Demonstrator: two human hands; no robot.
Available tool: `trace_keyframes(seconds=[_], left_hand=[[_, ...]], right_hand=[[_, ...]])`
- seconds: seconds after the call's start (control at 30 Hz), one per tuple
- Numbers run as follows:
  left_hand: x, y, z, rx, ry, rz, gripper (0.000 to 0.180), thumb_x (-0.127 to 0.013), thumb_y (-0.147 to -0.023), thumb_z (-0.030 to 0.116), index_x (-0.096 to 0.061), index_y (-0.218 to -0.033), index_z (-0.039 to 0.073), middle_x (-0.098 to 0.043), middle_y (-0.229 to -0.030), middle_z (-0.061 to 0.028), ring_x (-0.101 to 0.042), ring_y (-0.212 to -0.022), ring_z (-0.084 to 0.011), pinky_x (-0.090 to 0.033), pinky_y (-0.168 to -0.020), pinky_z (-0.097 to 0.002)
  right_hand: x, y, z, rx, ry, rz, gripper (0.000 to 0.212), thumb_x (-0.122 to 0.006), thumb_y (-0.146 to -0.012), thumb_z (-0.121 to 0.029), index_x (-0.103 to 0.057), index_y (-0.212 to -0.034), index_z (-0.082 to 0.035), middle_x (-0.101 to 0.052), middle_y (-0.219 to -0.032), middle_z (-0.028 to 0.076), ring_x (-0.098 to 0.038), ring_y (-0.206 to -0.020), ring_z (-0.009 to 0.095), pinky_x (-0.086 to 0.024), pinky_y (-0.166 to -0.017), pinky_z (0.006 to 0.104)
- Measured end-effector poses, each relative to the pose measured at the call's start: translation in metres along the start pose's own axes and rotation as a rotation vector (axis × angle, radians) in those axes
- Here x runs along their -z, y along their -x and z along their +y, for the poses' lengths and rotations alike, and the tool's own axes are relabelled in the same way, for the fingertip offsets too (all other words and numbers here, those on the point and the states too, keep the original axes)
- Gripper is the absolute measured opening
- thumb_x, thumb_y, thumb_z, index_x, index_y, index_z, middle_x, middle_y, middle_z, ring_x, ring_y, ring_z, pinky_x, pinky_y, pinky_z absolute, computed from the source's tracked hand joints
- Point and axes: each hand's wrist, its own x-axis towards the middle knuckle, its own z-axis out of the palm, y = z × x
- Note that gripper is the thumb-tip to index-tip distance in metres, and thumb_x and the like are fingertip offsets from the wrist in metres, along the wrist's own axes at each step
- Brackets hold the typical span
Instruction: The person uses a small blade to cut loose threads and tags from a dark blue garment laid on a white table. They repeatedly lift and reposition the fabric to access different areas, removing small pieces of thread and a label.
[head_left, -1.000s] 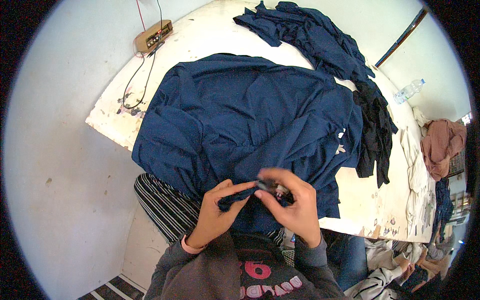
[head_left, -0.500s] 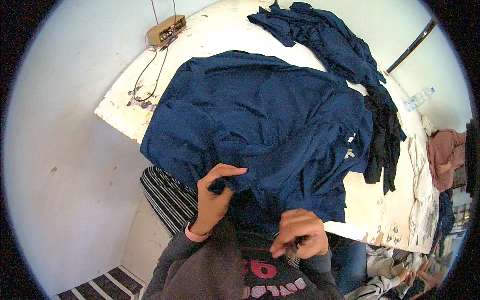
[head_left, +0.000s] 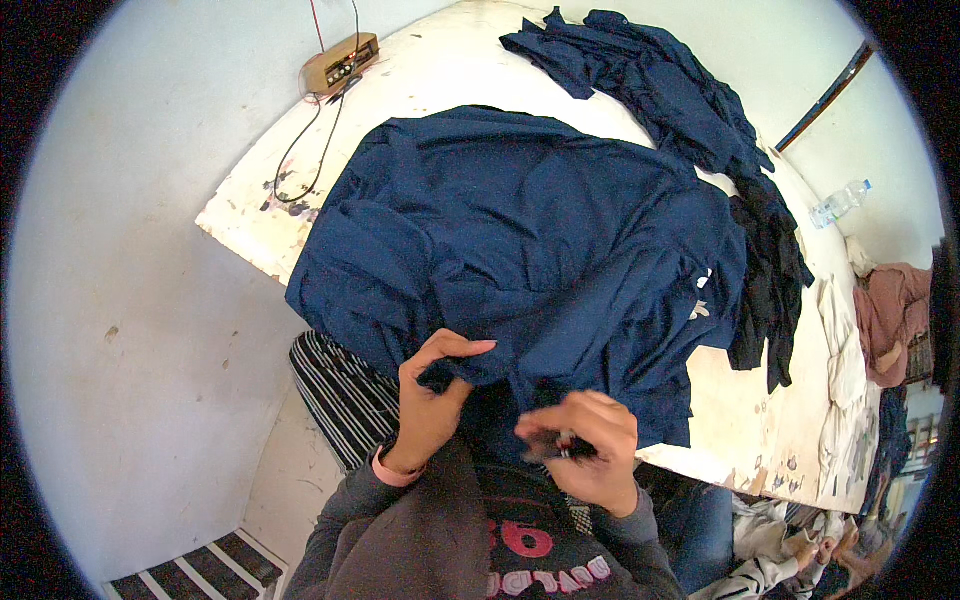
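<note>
A dark blue cloth garment lies spread and rumpled over the table, its near edge hanging down toward me. My left hand is closed on the garment's near edge, pinching a fold of it between thumb and fingers. Just to the right, my right hand is curled around a small dark tool with a glint of metal. Motion blurs its fingertips, and most of the tool is hidden in the palm. This hand is close to the garment's hanging edge.
The white table has stained edges. Beyond lie another dark blue garment and black cloth. A brown box with wires stands far left. A plastic bottle lies far right. Another person's hands show at lower right.
My right hand has moved up and left, nearer to my left hand and the garment's edge. My left hand keeps its pinch on the cloth.
</note>
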Motion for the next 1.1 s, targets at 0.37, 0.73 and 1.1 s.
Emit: trace_keyframes(seconds=[0.37, 0.73, 1.1], left_hand=[[-0.004, 0.018, -0.003, 0.461, 0.582, -0.066, 0.027, -0.063, -0.087, -0.007, -0.063, -0.111, 0.005, -0.066, -0.105, 0.0003, -0.06, -0.102, -0.0108, -0.045, -0.093, -0.0267], [0.001, -0.001, 0.0, 0.179, 0.108, 0.079, 0.023, -0.071, -0.084, -0.002, -0.066, -0.105, 0.005, -0.067, -0.102, -0.0003, -0.061, -0.095, -0.0113, -0.047, -0.087, -0.0274], [0.011, -0.04, 0.023, 0.176, 0.107, -0.405, 0.018, -0.062, -0.092, 0.012, -0.068, -0.102, -0.002, -0.072, -0.097, -0.0102, -0.066, -0.095, -0.0207, -0.049, -0.093, -0.0331]], right_hand=[[-0.031, 0.001, 0.019, -0.197, -0.341, 0.145, 0.018, -0.078, -0.078, -0.002, -0.073, -0.094, -0.005, -0.068, -0.08, 0.003, -0.06, -0.066, 0.013, -0.045, -0.064, 0.0272], [-0.021, 0.022, 0.008, 0.149, -0.424, -0.365, 0.034, -0.07, -0.073, -0.012, -0.062, -0.106, -0.006, -0.071, -0.1, 0.009, -0.068, -0.075, 0.029, -0.054, -0.067, 0.0386], [0.005, 0.017, 0.039, -0.14, 0.807, -0.057, 0.019, -0.062, -0.079, -0.007, -0.052, -0.093, -0.011, -0.062, -0.078, 0.009, -0.064, -0.063, 0.032, -0.05, -0.058, 0.0416]])
